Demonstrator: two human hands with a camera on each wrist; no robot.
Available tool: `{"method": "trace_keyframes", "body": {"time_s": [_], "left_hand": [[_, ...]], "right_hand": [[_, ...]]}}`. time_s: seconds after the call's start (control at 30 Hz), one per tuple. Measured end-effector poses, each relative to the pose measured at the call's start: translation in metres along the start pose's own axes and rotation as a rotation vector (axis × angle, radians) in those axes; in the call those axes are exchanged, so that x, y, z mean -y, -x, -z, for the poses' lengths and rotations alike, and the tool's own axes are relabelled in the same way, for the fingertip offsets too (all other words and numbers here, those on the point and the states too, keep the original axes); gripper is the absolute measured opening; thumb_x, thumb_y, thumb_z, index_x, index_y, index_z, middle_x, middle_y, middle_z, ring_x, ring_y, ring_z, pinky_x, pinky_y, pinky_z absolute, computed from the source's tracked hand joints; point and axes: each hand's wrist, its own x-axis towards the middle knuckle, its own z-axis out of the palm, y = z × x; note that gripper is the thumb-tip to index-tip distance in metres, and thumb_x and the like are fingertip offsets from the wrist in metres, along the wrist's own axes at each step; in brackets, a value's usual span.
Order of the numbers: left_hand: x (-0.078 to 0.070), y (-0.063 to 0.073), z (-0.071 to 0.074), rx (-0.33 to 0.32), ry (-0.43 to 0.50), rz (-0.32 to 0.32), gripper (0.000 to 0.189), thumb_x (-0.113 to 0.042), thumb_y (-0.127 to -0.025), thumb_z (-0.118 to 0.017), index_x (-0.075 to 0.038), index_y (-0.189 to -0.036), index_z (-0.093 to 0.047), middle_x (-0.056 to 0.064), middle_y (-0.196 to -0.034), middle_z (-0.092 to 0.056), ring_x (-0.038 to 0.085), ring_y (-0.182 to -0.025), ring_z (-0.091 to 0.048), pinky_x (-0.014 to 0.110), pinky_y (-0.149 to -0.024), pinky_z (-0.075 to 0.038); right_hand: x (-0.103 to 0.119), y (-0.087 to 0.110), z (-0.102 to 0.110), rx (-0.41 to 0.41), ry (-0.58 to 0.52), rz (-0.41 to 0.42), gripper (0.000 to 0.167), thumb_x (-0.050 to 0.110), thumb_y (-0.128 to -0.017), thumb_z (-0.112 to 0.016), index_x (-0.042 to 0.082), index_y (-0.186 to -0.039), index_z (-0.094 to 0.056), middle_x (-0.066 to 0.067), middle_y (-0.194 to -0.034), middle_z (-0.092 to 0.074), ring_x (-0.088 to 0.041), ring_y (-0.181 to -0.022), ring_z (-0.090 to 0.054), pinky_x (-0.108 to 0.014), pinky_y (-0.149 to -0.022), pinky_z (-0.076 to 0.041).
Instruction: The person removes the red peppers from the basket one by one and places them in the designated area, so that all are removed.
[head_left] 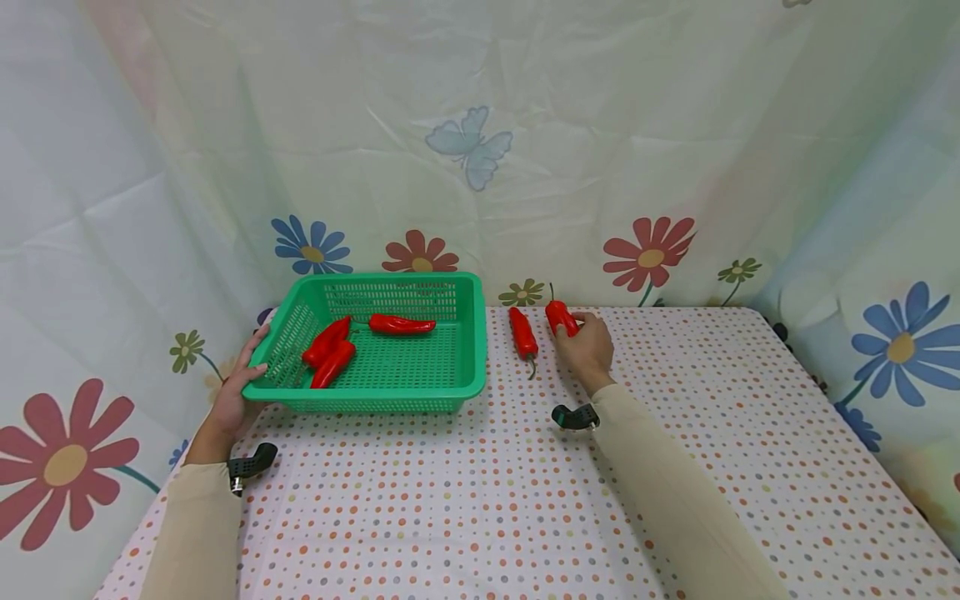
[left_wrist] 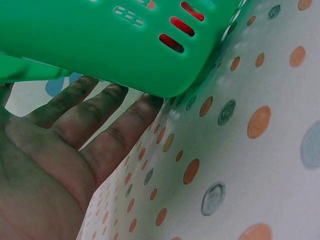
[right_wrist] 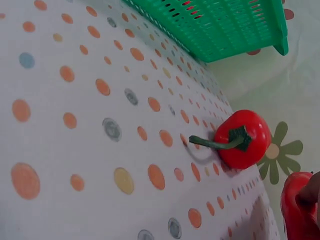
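Note:
In the head view my right hand [head_left: 588,346] pinches a red chili pepper [head_left: 558,317] between thumb and fingers, its stem pointing to the back. That pepper shows at the right edge of the right wrist view. Left of it a second red pepper [head_left: 523,333] lies on the table, its green stem [right_wrist: 220,144] toward me. My left hand [head_left: 234,400] is at the left side of the green plastic basket [head_left: 375,393], with straight fingers [left_wrist: 120,127] against it. Inside the basket lie three red peppers, one [head_left: 401,325] toward the back and two overlapping at left.
A white tablecloth with coloured dots [head_left: 420,492] covers the table. Behind it hangs a curtain [head_left: 555,192] printed with flowers and a butterfly, close to the basket's back. Dark camera mounts [head_left: 576,417] are strapped at both wrists.

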Motion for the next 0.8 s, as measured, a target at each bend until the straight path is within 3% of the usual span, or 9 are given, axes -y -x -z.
{"method": "trace_keyframes", "body": {"time_s": [0.8], "left_hand": [[0.0, -0.001, 0.001, 0.005, -0.017, 0.012, 0.057, -0.028, -0.105, -0.025, -0.042, -0.157, -0.006, 0.009, -0.158, -0.002, 0.014, -0.122, -0.037, 0.024, -0.087, -0.048]], "right_hand": [[-0.014, -0.006, -0.004, 0.034, 0.022, 0.016, 0.047, 0.029, -0.098, -0.054, 0.001, -0.136, -0.052, -0.021, -0.12, -0.06, -0.033, -0.105, -0.056, -0.047, -0.094, -0.046]]}}
